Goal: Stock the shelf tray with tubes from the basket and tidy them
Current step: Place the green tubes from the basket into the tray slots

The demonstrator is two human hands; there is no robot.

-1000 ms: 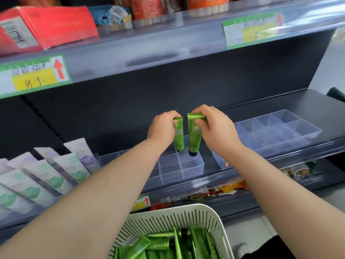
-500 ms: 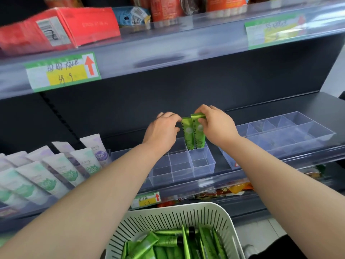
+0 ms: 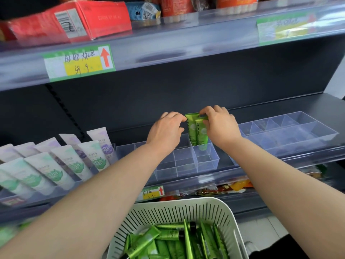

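Observation:
Two green tubes (image 3: 197, 130) stand upright, cap down, side by side in the back right compartment of the clear divided tray (image 3: 186, 165) on the shelf. My right hand (image 3: 219, 125) pinches their crimped tops from the right. My left hand (image 3: 166, 131) is just left of them, fingers loosely curled, its fingertips touching the left edge of the rear tube. The white slotted basket (image 3: 168, 212) sits below at the bottom centre and holds several more green tubes (image 3: 168, 240).
A second clear divided tray (image 3: 289, 131) stands to the right on the same shelf. Rows of white tubes (image 3: 56, 165) lean at the left. An upper shelf with a red box (image 3: 74, 21) and a price label (image 3: 78, 62) overhangs.
Both hands carried one tube each down and back into the tray. The tubes now stand together in one compartment, and my left hand has loosened off its tube.

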